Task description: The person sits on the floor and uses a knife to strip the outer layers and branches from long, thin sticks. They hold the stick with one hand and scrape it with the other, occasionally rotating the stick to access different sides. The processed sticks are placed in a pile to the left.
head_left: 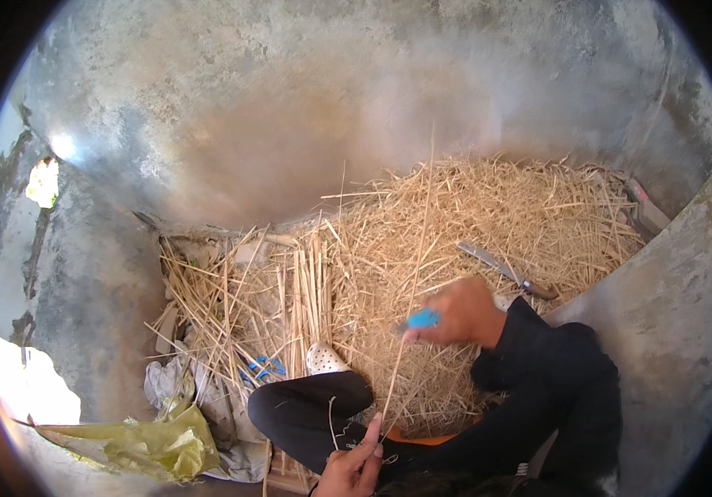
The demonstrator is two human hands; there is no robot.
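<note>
My left hand [358, 465] is low in the view, pinching the lower end of a long thin straw-coloured strip [397, 369] between thumb and fingers. The strip slants up past my right hand and on over the straw. My right hand [462, 313], slightly blurred, is closed around a small blue-handled tool [424, 318]. A dark tip shows at the tool's left end, touching or very near the strip; its exact kind is too blurred to tell. Beyond my right hand, a long-bladed knife [501, 269] with a brown handle lies on the shavings.
A wide heap of straw-like shavings [530, 207] covers the floor to the concrete wall [314, 124]. Longer strips [310, 286] lie left of it. A blue object with loops [263, 369], a white clog [325, 359] and a yellow-green plastic sheet [157, 445] are at lower left.
</note>
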